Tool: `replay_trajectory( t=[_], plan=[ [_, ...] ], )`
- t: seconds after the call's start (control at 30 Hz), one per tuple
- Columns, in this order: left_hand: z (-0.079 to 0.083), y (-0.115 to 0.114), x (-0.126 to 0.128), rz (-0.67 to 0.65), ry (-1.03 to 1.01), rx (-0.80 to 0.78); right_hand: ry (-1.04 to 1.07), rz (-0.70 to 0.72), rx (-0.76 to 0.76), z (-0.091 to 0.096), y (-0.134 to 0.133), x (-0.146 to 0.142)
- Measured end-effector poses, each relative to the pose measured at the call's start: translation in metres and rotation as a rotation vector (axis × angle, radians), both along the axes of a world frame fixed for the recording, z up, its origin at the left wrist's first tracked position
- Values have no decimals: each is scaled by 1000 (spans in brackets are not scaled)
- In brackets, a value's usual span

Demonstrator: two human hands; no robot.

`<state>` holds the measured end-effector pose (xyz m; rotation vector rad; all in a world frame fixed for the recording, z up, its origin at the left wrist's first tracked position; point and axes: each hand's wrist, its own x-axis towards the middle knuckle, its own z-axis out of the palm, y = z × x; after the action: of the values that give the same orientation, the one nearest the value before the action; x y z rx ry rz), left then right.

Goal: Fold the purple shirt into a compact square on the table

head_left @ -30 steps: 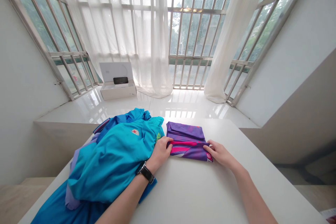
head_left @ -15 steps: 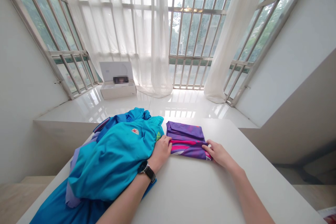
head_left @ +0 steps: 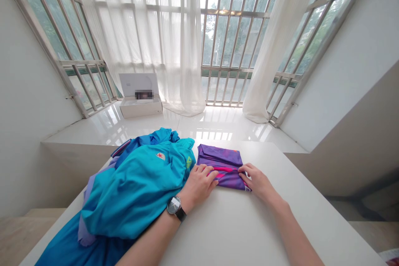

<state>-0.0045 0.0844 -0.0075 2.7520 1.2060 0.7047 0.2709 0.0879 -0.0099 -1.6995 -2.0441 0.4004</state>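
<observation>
A folded purple sports shirt [head_left: 220,154] with pink stripes lies on the white table in front of me. My left hand [head_left: 201,181] rests palm down on its near left part, fingers stretched over the fabric. At the shirt's right edge, my right hand [head_left: 253,179] pinches the cloth between thumb and fingers. White lettering shows beside the right fingertips. Left of the shirt, a heap of turquoise clothing [head_left: 134,191] with a star badge lies close to my left forearm. A black-strapped watch [head_left: 175,206] is on my left wrist.
The white table [head_left: 243,228] meets a glossy window ledge [head_left: 187,126] at the back. On the ledge stands an open white box [head_left: 141,109], left of centre. White curtains [head_left: 174,50] hang before barred windows. Blue and lilac garments [head_left: 87,237] lie under the turquoise heap.
My left hand has moved from the shirt's left edge a little to the right and flattened onto it. My right hand stays at the right edge, its grip shifted slightly inward.
</observation>
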Motion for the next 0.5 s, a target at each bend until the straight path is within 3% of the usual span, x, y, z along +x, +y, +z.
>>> replay_trajectory(
  t=[0.27,0.5],
  plan=[
    [-3,0,-3,36,-7,-74,60,4,-144,7,-2,4],
    [-6,0,0,96,-9,-70,40,-12,-145,5,-1,-1]
  ],
)
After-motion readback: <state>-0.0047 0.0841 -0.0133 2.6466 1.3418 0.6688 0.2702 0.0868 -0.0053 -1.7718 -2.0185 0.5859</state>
